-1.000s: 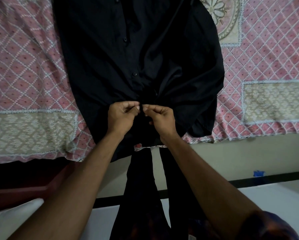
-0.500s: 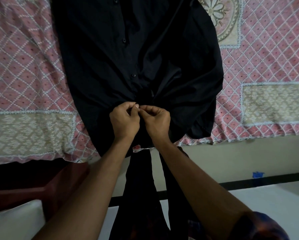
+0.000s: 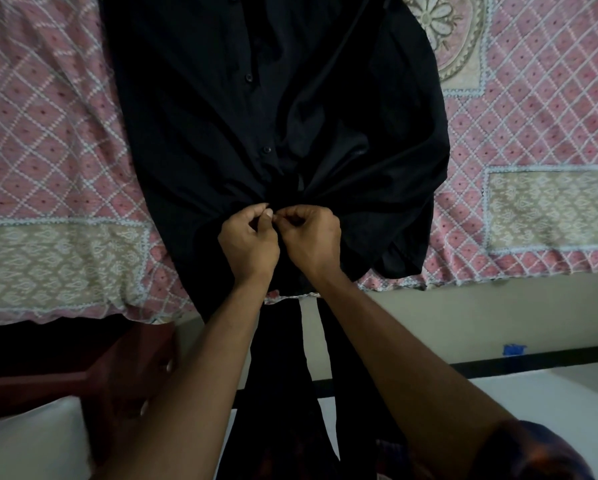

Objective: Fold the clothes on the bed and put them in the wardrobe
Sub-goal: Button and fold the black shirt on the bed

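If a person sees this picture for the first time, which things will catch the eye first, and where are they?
First comes the large black shirt, spread button side up across the middle of the pink patterned bedspread. At its lower part, near the edge of the bed, the left hand and the right hand meet, both pinching the cloth along the button line.
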The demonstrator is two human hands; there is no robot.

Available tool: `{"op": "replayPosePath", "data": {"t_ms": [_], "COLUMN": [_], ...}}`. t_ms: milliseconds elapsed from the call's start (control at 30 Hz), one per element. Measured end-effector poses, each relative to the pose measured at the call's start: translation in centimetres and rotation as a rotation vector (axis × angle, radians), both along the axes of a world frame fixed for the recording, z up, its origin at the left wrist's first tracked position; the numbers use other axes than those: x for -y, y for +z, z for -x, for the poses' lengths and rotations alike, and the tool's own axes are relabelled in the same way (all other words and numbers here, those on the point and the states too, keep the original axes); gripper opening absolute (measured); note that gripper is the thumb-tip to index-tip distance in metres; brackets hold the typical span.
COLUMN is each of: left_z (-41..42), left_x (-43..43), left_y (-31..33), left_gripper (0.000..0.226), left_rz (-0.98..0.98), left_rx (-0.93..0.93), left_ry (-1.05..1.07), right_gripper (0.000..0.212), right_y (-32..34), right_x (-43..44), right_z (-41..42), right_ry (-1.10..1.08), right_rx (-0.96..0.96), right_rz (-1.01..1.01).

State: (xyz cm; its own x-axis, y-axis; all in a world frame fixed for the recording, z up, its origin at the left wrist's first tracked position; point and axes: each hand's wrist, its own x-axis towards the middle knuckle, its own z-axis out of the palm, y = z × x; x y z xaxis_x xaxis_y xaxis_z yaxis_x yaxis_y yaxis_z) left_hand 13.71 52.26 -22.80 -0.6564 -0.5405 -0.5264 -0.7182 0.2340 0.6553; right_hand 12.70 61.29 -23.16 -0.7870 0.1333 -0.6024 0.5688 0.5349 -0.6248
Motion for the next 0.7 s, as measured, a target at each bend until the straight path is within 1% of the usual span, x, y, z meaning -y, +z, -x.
{"op": "replayPosePath", "data": {"t_ms": [100, 200, 433, 500, 567, 633, 700], "left_z": [-0.1, 0.1, -0.2, -0.3, -0.4, -0.4, -0.5], "left_x": [-0.1, 0.0, 0.4, 0.3, -0.1, -0.4, -0.8], "left_y": [0.1, 0.1, -0.5, -0.5, -0.5, -0.3, 0.0], "left_gripper": [0.020, 0.020, 0.017, 0.018, 0.019, 0.019, 0.019], "left_rz": [0.026, 0.048, 0.061, 0.051, 0.037, 0.042, 0.049], "left_rx": [-0.012, -0.022, -0.043, -0.035, -0.036, -0.030, -0.018], "left_ry": [-0.031, -0.070, -0.101, -0.062, -0.011, 0.021, 0.047], "right_gripper": [0.016, 0.021, 0.017, 0.016, 0.016, 0.015, 0.013], "right_y": [0.3, 0.4, 0.2, 0.1, -0.1, -0.3, -0.5], "right_x": [0.1, 0.2, -0.4, -0.6, -0.7, -0.8, -0.8], "right_z": [0.1, 0.4, 2.4, 3.0, 3.1, 2.7, 2.1], "right_ry": [0.117, 0.180, 0.246, 0.275, 0.288, 0.261, 0.185], "right_rx": [-0.030, -0.053, 0.050, 0.078, 0.067, 0.050, 0.041], "right_rz": [-0.113, -0.187, -0.120, -0.102, -0.100, -0.084, -0.047]}}
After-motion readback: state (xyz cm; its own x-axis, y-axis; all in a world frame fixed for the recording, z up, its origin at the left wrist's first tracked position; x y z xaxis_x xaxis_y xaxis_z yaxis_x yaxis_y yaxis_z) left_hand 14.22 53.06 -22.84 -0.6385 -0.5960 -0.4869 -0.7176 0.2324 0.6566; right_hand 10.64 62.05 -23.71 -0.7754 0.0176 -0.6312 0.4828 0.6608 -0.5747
